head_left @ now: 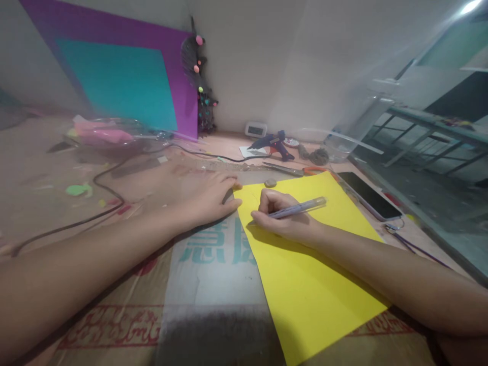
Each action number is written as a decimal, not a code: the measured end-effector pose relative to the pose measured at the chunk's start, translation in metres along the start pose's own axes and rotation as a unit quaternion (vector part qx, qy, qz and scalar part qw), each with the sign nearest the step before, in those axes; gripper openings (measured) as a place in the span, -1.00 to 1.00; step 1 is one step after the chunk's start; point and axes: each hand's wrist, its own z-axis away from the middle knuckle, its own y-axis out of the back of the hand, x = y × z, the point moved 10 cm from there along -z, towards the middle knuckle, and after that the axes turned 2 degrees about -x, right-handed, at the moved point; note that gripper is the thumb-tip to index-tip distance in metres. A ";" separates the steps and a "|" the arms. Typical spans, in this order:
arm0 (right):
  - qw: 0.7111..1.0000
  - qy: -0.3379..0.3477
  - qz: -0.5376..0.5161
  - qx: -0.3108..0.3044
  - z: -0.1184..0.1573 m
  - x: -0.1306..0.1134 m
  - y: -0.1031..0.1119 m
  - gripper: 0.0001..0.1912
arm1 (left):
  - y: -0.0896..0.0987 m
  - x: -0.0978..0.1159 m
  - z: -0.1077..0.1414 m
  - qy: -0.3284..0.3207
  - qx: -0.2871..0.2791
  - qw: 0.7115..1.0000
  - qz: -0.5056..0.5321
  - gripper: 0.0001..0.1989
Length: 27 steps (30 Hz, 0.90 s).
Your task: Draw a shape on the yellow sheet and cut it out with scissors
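A yellow sheet of paper [305, 284] lies at a slant on a printed cardboard surface [213, 284]. My right hand [284, 216] rests on it, fingers closed around a pen [301, 207] whose tip points down at the sheet's left edge. My left hand [217, 195] lies flat, fingers outstretched, with fingertips at the sheet's upper left corner. Just beyond the paper's top edge sits a small grey stone [270, 183]. Behind it lie scissors [293, 170] with orange handles, partly hidden by the sheet.
A dark blue glue gun [276, 145] with a black cable [102, 178] lies at the back near a small white clock [255, 129]. A phone [369, 195] is at the right. Purple card [186, 101] and teal card [122, 81] lean on the wall beside a decorated dark ornament [196, 66].
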 end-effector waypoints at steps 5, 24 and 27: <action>1.000 0.001 -0.012 0.003 0.000 0.008 0.002 -0.68 | -0.001 0.000 0.000 0.002 -0.006 1.000 -0.004 -0.59; 0.984 -0.009 -0.136 0.116 -0.004 0.008 0.043 -0.64 | 0.009 -0.010 0.000 0.040 0.042 0.996 0.067 -0.65; 0.977 -0.011 -0.154 0.145 -0.008 0.015 0.059 -0.65 | 0.017 -0.015 0.002 0.067 0.076 0.993 0.065 -0.69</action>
